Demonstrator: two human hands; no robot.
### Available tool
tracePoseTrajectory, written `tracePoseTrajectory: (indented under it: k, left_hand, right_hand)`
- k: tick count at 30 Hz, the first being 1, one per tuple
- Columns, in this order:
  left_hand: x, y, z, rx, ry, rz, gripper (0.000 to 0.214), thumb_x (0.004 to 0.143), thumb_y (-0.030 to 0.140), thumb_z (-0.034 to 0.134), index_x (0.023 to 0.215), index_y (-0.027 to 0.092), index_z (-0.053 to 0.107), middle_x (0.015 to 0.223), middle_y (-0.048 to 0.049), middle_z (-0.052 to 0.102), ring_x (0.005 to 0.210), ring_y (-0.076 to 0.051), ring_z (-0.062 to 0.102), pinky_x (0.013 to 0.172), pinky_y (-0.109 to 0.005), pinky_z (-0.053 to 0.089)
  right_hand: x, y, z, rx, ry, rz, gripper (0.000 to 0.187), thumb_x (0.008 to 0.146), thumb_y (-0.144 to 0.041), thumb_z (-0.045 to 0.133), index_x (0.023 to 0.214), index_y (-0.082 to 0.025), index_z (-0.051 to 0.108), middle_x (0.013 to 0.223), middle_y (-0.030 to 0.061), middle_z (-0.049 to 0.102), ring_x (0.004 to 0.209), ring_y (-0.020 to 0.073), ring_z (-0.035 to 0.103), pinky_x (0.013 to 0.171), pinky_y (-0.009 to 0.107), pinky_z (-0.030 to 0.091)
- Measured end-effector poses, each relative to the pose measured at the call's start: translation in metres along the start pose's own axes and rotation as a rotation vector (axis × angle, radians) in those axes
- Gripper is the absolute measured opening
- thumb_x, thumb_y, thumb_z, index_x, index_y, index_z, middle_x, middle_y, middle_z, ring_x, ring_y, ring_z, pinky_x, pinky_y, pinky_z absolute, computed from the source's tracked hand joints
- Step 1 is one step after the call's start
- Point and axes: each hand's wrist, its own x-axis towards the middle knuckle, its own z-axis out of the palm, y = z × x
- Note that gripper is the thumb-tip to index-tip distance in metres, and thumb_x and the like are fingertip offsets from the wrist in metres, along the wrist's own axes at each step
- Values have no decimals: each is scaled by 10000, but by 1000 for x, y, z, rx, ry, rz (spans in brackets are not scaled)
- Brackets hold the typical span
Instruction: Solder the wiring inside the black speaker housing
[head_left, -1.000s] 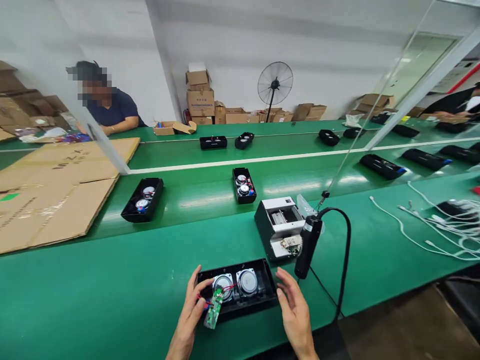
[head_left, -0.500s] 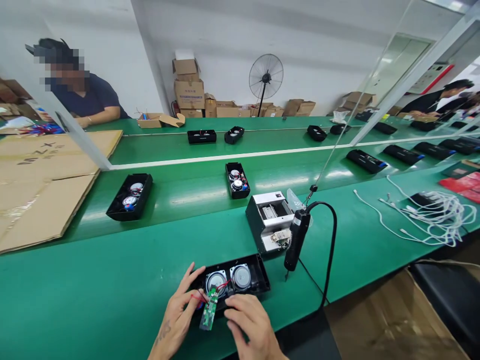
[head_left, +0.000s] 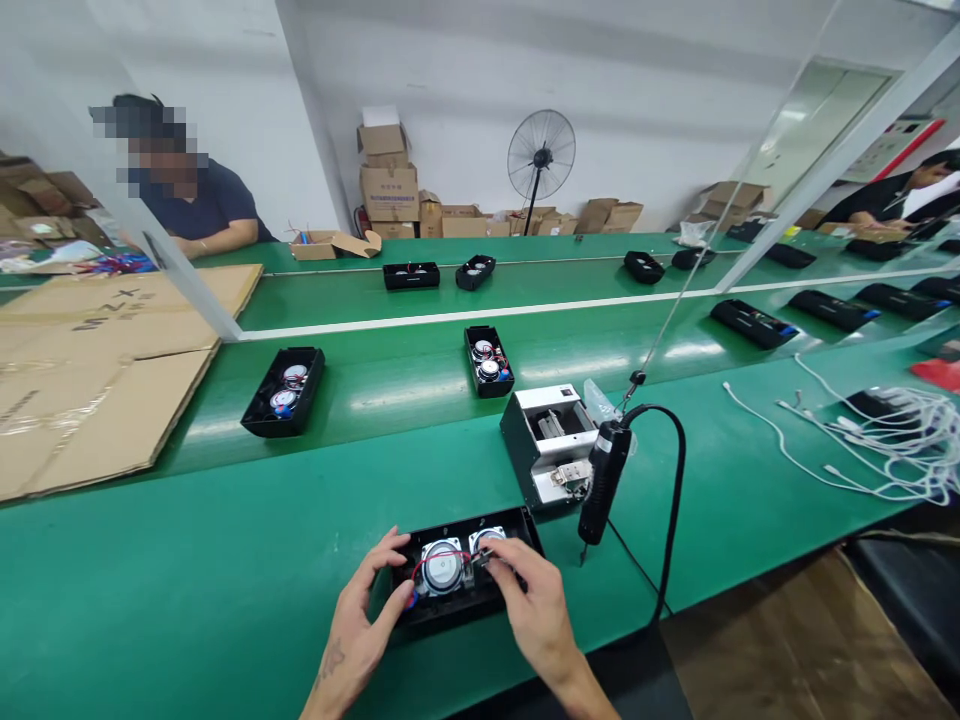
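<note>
A black speaker housing (head_left: 466, 612) lies on the green bench in front of me, open side up. Two round speakers sit inside: the left one (head_left: 442, 567) shows fully, while the other (head_left: 487, 538) is partly covered by my fingers. My left hand (head_left: 364, 605) grips the housing's left end, fingers at the far edge and thumb close to a blue part (head_left: 410, 598). Between thumb and fingertips, my right hand (head_left: 534, 595) pinches a small circuit board (head_left: 481, 560) over the housing, mostly hidden. A red wire (head_left: 431, 560) arches across the left speaker.
A black electric screwdriver (head_left: 604, 480) hangs on a cable right of the housing, beside a black-and-white machine (head_left: 551, 440). More speaker housings (head_left: 283, 392) stand on the green belt (head_left: 390, 370). White cables (head_left: 892, 440) lie right, flat cardboard (head_left: 105, 370) left. A person (head_left: 199, 205) sits opposite.
The circuit board has gone from the housing's near side to above the speakers, now in my right hand. My left hand has released the wires and taken the housing's end.
</note>
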Motion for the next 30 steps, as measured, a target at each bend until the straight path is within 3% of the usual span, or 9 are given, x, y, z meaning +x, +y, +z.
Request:
tracePoseTrajectory:
  k: [3,6,10,14,19,24,30]
  left_hand:
    - [-7,0,-2,124,37,162,249,968,506,675,993,263,727,1477,-149,663,1485,-403,529,1218,-671,431]
    - [-11,0,-3,376,-44,419,132,969,383,705,1044,291,762,1522,-113,624,1526,-406,474,1214,-689,433]
    - [-9,-6,4,671,-149,626,306,870,287,809,1168,296,739,1590,-131,562,1576,-470,360,1209,-827,315]
    - [-4,-13,13,789,-164,686,255,810,128,769,1035,241,728,1585,-145,556,1611,-474,265,1230,-833,260]
    - [-1,-2,17,812,-207,738,304,819,87,716,1085,233,729,1529,-142,596,1637,-461,180,1220,-827,303]
    - [0,8,16,809,-258,712,207,878,137,706,1039,256,761,1518,-90,610,1646,-440,166,1269,-790,266]
    - [-2,-1,22,843,-228,730,260,796,124,794,1026,243,764,1508,-86,621,1639,-443,198,1322,-758,152]
  right_hand:
    - [8,0,-13,-177,-129,-201,326,1067,-101,543,1270,-253,747,1024,57,795,902,216,722,794,341,588]
    - [9,-5,-10,-376,-331,-381,385,1038,-28,470,1271,-204,721,990,68,775,845,230,677,748,383,516]
    - [4,-7,5,-506,-520,-370,255,970,2,558,1062,-183,707,901,36,763,802,218,661,765,387,457]
    - [3,-3,10,-579,-632,-310,243,914,20,604,962,-196,703,882,18,763,813,209,680,795,379,450]
    - [9,-5,5,-539,-738,-257,225,871,-25,612,959,-197,727,893,25,775,812,210,697,785,372,469]
    - [12,-3,1,-429,-716,-181,176,857,-113,679,982,-219,743,938,24,795,867,229,713,844,390,484]
    - [6,8,3,-383,-715,-188,271,804,-36,656,986,-216,745,930,44,790,874,234,708,882,399,503]
